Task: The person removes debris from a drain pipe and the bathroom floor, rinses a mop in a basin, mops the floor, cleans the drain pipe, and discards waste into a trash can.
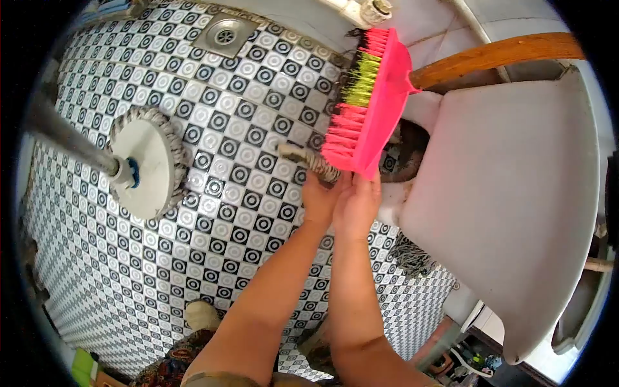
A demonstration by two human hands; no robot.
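A white ceramic fixture (503, 161) filled the right; a pink broom (384, 109) occupied upper centre, a round mop (145, 171) the left. At centre, the right hand (358, 201) met the broom's lower end, the left hand (320, 198) a pale striped object (311, 161); how firmly either gripped could not be told.

A square metal drain (225, 37) sits in the patterned black-and-white tiled floor (161, 271).

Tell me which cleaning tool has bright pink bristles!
The pink plastic broom with the orange-brown wooden handle. The round, white-topped mop and the grey, stringy mop head both have greyish strands instead.
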